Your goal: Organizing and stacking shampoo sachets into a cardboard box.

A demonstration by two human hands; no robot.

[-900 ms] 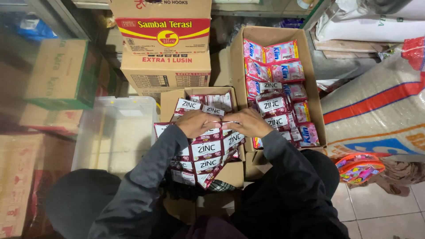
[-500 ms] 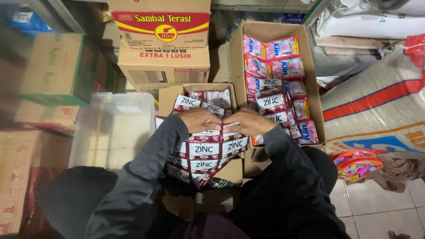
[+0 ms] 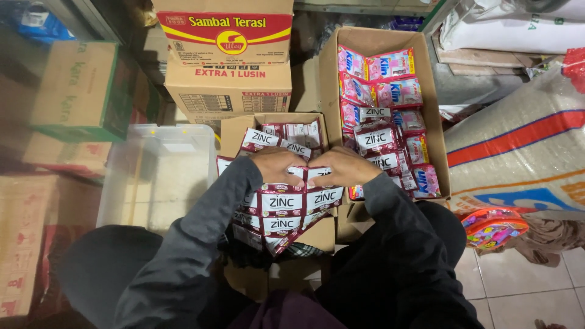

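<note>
My left hand (image 3: 275,166) and my right hand (image 3: 345,166) meet at the top of a hanging strip of dark red sachets (image 3: 285,206) and both grip it. The strip drapes down over my lap, several rows long. It hangs above a small open cardboard box (image 3: 234,130) that holds more of the same sachets (image 3: 277,139). My dark grey sleeves cover both forearms.
A taller open carton (image 3: 437,131) at right holds pink and dark red sachet strips. A clear plastic tub (image 3: 155,176) lies at left. Stacked printed cartons (image 3: 226,67) stand behind, woven sacks (image 3: 518,146) at right, more boxes (image 3: 76,85) at left, and a colourful packet (image 3: 492,226) on the tiled floor.
The strip of sachets has risen slightly and both hands have drawn closer together at its top. The view has shifted a little.
</note>
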